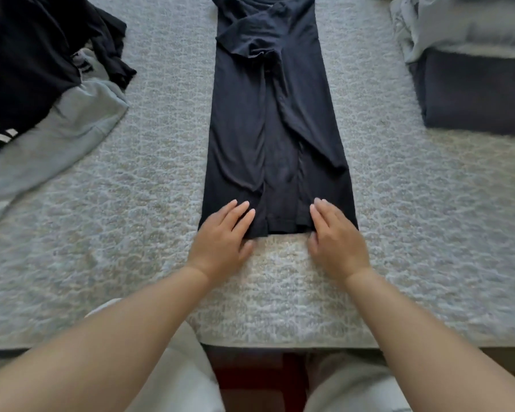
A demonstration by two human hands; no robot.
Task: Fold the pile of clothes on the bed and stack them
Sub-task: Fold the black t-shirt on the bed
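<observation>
A black garment (pixel 275 120), already folded lengthwise into a long narrow strip, lies flat down the middle of the frame, running from the top edge to just below centre. Its sides are fairly straight; the upper part shows bunched, crossed folds of fabric, and soft creases run down its length to a hem at the near end, where two layers overlap unevenly.

The left hand (pixel 225 236) rests on the near left corner of the strip, fingers straight and slightly spread on the cloth, thumb lying on the bedcover just below the hem. The right hand (pixel 336 239) rests on the near right corner in the same way, fingers straight and close together, thumb at the hem's edge. Neither hand pinches or curls round the fabric; both lie flat and relaxed on it.

The strip lies on a bedcover (pixel 414 203) of pale grey-blue with a mottled, textured weave that fills most of the frame. In the upper left sits a loose pile of clothes (pixel 42 84): black fabric on top of a light grey garment, with part of a white print showing at the left edge. In the upper right stands a stack of folded clothes (pixel 470 78), pale grey pieces above a dark navy one. Along the bottom, the bed's near edge meets the person's light-coloured trousers (pixel 185 379).
</observation>
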